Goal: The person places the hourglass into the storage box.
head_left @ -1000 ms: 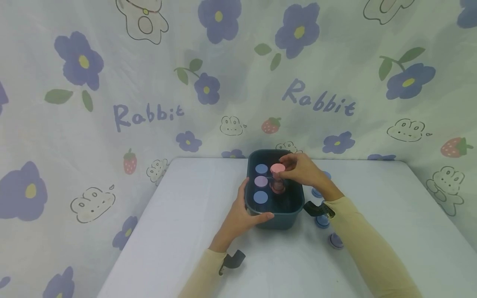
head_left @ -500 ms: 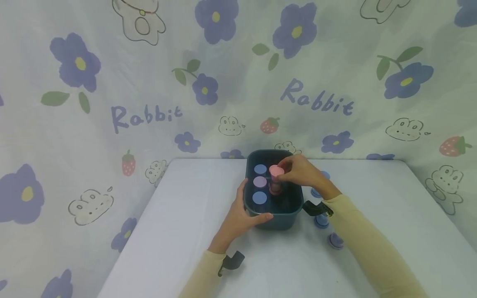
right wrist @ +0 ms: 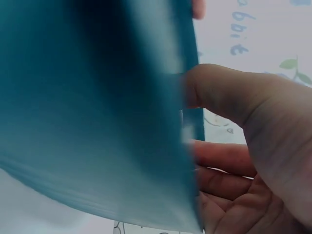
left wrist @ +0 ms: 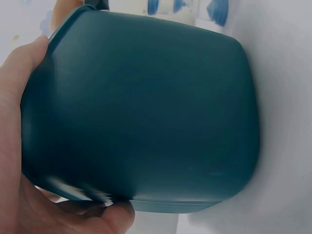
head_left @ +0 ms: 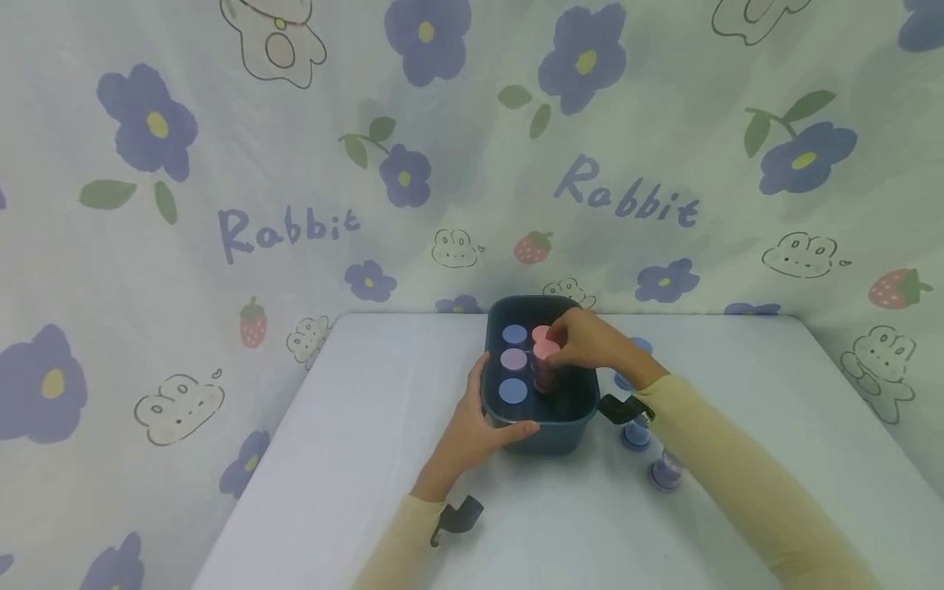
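A dark teal bin (head_left: 549,438) stands on the table, gripped at its near left corner by my left hand (head_left: 472,438). The left thumb lies along the near rim, fingers along the left side; the left wrist view shows the bin's wall (left wrist: 146,112) close up. Inside it, my right hand (head_left: 586,338) pinches a small pink-topped clear container (head_left: 546,352) by its top, held upright. Just behind is another pink top (head_left: 541,333). Left of these stand a blue top (head_left: 514,334), a purple top (head_left: 514,359) and a nearer blue top (head_left: 513,391). In the right wrist view the bin hides the held container.
Right of the bin, several similar containers stand on the white table (head_left: 354,426), among them a blue one (head_left: 636,435) and a purple one (head_left: 666,473); the right forearm partly covers this row. A flower-and-rabbit cloth (head_left: 457,164) hangs behind the table.
My right hand has brought the pink-topped container slightly nearer and lower in the bin, and the pink top behind it now shows. My left hand keeps its grip on the bin.
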{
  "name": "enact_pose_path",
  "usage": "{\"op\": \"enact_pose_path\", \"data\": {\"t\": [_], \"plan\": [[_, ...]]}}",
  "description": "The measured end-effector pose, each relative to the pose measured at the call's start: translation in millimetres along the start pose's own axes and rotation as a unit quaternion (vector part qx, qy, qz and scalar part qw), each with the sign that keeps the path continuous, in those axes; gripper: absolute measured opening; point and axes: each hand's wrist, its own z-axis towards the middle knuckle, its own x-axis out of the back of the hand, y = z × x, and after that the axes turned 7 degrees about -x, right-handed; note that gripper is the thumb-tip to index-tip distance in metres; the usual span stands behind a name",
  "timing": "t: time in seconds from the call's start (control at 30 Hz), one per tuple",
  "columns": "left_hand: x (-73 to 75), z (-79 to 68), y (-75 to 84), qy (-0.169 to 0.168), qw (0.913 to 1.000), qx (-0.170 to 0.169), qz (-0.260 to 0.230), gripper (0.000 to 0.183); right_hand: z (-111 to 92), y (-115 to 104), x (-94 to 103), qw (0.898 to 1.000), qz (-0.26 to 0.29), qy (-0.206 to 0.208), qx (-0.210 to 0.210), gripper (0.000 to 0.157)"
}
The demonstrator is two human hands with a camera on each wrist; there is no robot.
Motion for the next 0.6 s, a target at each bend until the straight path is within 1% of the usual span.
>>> {"op": "enact_pose_path", "data": {"t": [0.13,0.4,0.5,0.6], "plan": [[0.1,0.3,0.1,0.000,1.0000,0.004,0.001,0.124,1.6,-1.6,0.0,1.000,-0.011,-0.008,0.008,0.037],[0.5,-0.1,1.5,0.001,0.9999,0.006,0.013,0.124,3.7,-5.0,-0.5,0.999,-0.044,-0.015,0.000,0.022],[0.1,-0.6,2.0,0.002,0.9998,0.008,0.017,0.123,4.3,-5.8,-0.9,0.998,-0.055,-0.023,-0.009,0.023],[0.1,-0.8,2.4,0.002,0.9998,0.009,0.016,0.123,3.3,-7.5,-1.0,0.998,-0.059,-0.030,-0.014,0.027]]}}
